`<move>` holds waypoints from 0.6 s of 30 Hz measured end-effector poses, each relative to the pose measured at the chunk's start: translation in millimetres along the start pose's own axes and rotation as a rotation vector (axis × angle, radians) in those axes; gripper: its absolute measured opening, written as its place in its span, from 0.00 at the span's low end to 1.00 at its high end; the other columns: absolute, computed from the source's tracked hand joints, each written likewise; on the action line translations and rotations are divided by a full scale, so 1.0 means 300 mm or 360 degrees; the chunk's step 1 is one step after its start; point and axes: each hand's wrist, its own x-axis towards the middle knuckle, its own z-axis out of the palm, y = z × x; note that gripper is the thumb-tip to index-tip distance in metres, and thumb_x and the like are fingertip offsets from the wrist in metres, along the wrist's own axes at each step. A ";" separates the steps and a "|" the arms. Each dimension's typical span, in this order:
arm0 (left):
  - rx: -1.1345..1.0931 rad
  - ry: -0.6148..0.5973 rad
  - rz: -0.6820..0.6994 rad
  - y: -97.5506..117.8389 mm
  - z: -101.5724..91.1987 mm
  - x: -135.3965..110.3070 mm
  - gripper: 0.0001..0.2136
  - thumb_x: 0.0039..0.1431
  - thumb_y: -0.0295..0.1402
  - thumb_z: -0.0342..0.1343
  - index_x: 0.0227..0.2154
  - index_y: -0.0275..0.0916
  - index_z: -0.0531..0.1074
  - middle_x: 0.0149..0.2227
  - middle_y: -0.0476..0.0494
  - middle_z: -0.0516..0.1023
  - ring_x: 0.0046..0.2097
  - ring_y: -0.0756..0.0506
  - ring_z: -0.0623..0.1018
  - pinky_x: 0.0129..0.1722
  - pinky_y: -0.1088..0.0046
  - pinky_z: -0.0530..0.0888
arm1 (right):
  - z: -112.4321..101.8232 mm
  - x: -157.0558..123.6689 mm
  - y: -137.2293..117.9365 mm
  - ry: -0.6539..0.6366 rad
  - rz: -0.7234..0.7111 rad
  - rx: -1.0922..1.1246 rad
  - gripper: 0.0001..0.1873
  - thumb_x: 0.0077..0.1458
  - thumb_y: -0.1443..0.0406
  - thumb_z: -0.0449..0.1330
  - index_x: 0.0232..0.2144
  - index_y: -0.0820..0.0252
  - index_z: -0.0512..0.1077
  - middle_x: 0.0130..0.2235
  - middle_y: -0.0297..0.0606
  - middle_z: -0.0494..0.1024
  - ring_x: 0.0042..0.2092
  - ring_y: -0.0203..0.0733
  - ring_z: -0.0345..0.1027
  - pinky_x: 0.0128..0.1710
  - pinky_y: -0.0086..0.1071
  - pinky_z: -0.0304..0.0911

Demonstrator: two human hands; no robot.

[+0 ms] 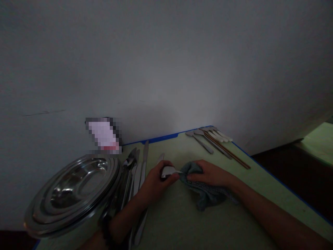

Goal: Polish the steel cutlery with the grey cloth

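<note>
My left hand (162,178) is closed around a white-handled utensil (169,171) above the middle of the table. The utensil's thin metal part runs to the right into a grey-blue cloth (205,191), which hides its far end, so I cannot tell its exact kind. My right hand (206,173) pinches the cloth around that end, and the rest of it hangs in folds onto the table. Just behind my left hand, the tip of a flat metal utensil (161,158) shows. Table knives (144,163) and spoons (130,159) lie left of my left forearm.
Stacked steel plates or bowls (39,213) fill the table's left side. Behind them a phone (104,133), blurred out, leans on the wall. At the back right lie a spoon (203,144), brown chopsticks (234,158) and several white-handled utensils (221,135). The wall borders the table's far edge.
</note>
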 end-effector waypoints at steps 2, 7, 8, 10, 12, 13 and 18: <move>0.0050 -0.0045 0.0025 -0.002 0.002 0.001 0.12 0.52 0.39 0.57 0.36 0.39 0.67 0.28 0.51 0.70 0.30 0.48 0.70 0.28 0.77 0.67 | 0.011 0.002 -0.007 -0.0017 0.0009 -0.0057 0.13 0.48 0.59 0.58 0.34 0.62 0.72 0.31 0.34 0.74 0.32 0.35 0.65 0.31 0.28 0.60; 0.0063 -0.0123 0.0057 -0.001 0.005 -0.001 0.11 0.54 0.38 0.55 0.37 0.38 0.66 0.29 0.51 0.70 0.31 0.49 0.71 0.28 0.77 0.67 | 0.017 0.006 -0.006 -0.0027 0.0018 -0.0047 0.13 0.48 0.59 0.59 0.34 0.62 0.72 0.31 0.34 0.75 0.33 0.36 0.66 0.32 0.28 0.60; 0.0060 -0.0134 0.0058 0.001 0.005 -0.002 0.11 0.54 0.38 0.55 0.37 0.38 0.66 0.29 0.51 0.69 0.30 0.49 0.70 0.28 0.78 0.67 | 0.016 0.006 -0.006 -0.0039 0.0016 -0.0021 0.13 0.48 0.59 0.58 0.34 0.62 0.72 0.31 0.33 0.75 0.33 0.35 0.66 0.32 0.27 0.60; 0.0052 -0.0136 0.0052 0.005 0.006 -0.003 0.10 0.53 0.37 0.55 0.36 0.38 0.66 0.28 0.52 0.68 0.29 0.50 0.70 0.27 0.78 0.67 | 0.013 0.004 -0.004 -0.0071 0.0002 0.0026 0.13 0.48 0.58 0.59 0.34 0.62 0.72 0.31 0.33 0.75 0.32 0.35 0.66 0.32 0.28 0.60; 0.0032 -0.0128 0.0036 0.009 0.006 -0.004 0.10 0.53 0.37 0.55 0.36 0.38 0.65 0.27 0.53 0.67 0.29 0.50 0.69 0.26 0.78 0.66 | 0.013 0.004 0.002 -0.0086 0.0010 0.0054 0.14 0.47 0.57 0.59 0.33 0.62 0.72 0.30 0.33 0.74 0.32 0.36 0.66 0.32 0.29 0.60; 0.0015 -0.0124 0.0028 0.010 0.006 -0.004 0.10 0.53 0.37 0.55 0.36 0.38 0.65 0.27 0.54 0.66 0.29 0.50 0.69 0.27 0.78 0.66 | 0.013 0.005 0.007 -0.0045 0.0038 0.0091 0.16 0.47 0.55 0.60 0.32 0.61 0.73 0.30 0.34 0.75 0.32 0.37 0.66 0.33 0.30 0.61; -0.0119 0.0073 -0.0061 0.003 0.004 0.003 0.12 0.53 0.39 0.54 0.37 0.39 0.64 0.27 0.54 0.67 0.28 0.50 0.69 0.26 0.78 0.66 | 0.003 0.038 0.049 0.0467 0.0218 0.0918 0.26 0.49 0.46 0.51 0.38 0.59 0.72 0.37 0.40 0.77 0.41 0.44 0.69 0.42 0.37 0.63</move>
